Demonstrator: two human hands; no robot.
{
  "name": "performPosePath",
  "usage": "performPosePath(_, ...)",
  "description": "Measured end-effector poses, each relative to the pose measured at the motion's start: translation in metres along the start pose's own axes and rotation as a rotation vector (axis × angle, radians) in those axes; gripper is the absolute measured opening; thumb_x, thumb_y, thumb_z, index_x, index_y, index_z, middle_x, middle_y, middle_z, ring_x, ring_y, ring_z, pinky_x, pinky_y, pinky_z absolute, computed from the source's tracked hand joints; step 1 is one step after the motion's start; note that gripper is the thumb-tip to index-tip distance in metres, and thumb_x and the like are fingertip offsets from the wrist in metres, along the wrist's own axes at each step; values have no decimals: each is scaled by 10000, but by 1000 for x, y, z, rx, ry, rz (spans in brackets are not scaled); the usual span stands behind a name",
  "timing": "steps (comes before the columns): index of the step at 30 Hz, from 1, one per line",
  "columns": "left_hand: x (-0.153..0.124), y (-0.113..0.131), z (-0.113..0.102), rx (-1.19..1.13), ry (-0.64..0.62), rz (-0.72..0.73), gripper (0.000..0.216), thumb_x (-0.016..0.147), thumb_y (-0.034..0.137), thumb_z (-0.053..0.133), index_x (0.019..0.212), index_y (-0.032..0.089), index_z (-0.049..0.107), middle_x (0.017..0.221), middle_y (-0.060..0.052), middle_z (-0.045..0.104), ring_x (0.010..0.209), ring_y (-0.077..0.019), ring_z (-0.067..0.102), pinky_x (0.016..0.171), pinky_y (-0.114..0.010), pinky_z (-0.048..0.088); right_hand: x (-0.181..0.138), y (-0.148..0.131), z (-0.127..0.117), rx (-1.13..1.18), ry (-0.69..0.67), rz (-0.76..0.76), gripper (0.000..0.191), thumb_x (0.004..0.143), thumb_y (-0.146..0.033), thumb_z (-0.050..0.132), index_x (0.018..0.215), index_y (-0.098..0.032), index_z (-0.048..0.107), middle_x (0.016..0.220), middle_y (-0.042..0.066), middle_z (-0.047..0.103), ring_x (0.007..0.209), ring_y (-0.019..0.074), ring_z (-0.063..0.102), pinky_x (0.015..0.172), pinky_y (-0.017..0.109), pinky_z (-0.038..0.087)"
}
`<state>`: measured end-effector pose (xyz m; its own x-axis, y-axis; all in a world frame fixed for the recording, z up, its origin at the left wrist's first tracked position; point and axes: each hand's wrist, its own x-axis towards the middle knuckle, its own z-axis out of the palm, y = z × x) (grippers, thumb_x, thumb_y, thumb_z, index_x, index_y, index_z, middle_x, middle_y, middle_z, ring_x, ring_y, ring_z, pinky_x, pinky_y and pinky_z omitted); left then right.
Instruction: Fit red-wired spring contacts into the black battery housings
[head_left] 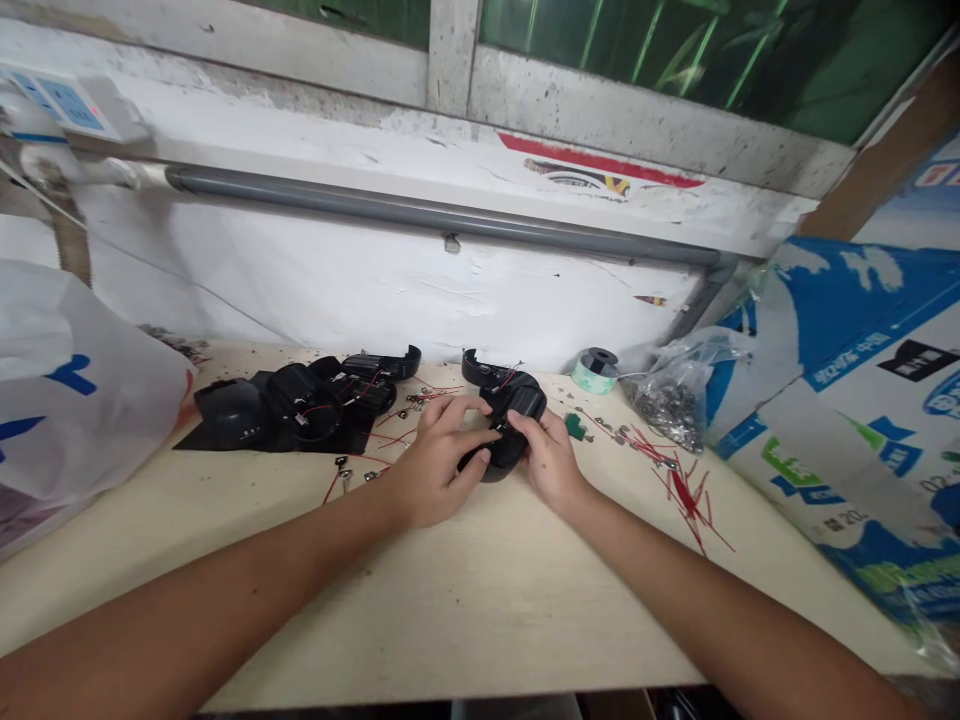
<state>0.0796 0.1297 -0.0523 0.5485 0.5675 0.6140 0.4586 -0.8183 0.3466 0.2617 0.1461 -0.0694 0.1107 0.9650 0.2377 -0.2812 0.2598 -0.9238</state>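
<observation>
Just above the table, a black plastic housing (529,398) with a rounded shell and a thin red wire is between my two hands. My right hand (553,460) grips its right side, with the thumb on top and the fingers behind it. At the left side, my left hand (439,465) has its thumb and index finger closed on the housing near its inner parts. Any small part between those fingertips is hidden. Behind it lies a curved black shell piece (474,366), partly overlapped by the housing.
More black housings (304,400) rest on a dark mat (202,436) at left. Red wires (688,498) and small metal parts (622,434) are scattered about. A spool (595,370), a clear bag of parts (671,400) and a blue-white carton (862,400) stand right; a white bag (82,400) is left.
</observation>
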Motion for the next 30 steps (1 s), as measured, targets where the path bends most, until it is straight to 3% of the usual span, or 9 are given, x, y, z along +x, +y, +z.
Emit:
performPosePath(7,0,2,-3,-79,-115,-72,346,1023,329,406,1196,254,696,1409,-92,420,1320,-317,298,1155,-547,207,-2,-2,0,23,5,1,205,711,-355,794,757,-189,683,708,-23,618,659,139,513,596,255,409)
performPosePath(15,0,-2,0,-148,-120,-85,343,1036,389,393,1081,263,709,1323,-91,449,1293,-305,321,1132,-570,222,-3,-13,5,180,77,177,207,600,-284,813,634,-187,633,591,-37,577,564,129,497,518,248,381)
performPosePath(18,1,-3,3,-171,-83,-90,323,1030,380,422,1054,266,723,1315,-88,465,1299,-298,339,1130,-559,236,-3,-14,5,170,67,201,207,596,-285,812,630,-185,634,575,-36,571,534,124,484,494,246,366)
performPosePath(21,2,-2,2,-169,43,-69,284,1015,324,456,1044,238,724,1267,-96,510,1264,-284,401,1115,-532,270,-4,-13,5,183,64,177,210,582,-279,828,652,-181,656,603,-33,590,571,130,513,516,241,388)
performPosePath(24,3,1,-2,-119,130,-23,282,999,265,460,1149,210,693,1230,-110,559,1218,-275,446,1088,-502,314,-4,-12,6,194,91,164,207,581,-278,831,675,-183,674,617,-34,604,598,139,536,541,245,409)
performPosePath(30,2,5,-6,-8,-28,86,350,996,287,476,1292,289,661,1328,-80,569,1249,-289,417,1104,-519,285,-4,-13,6,150,78,134,194,609,-295,821,707,-185,695,696,-15,670,689,166,589,632,273,455)
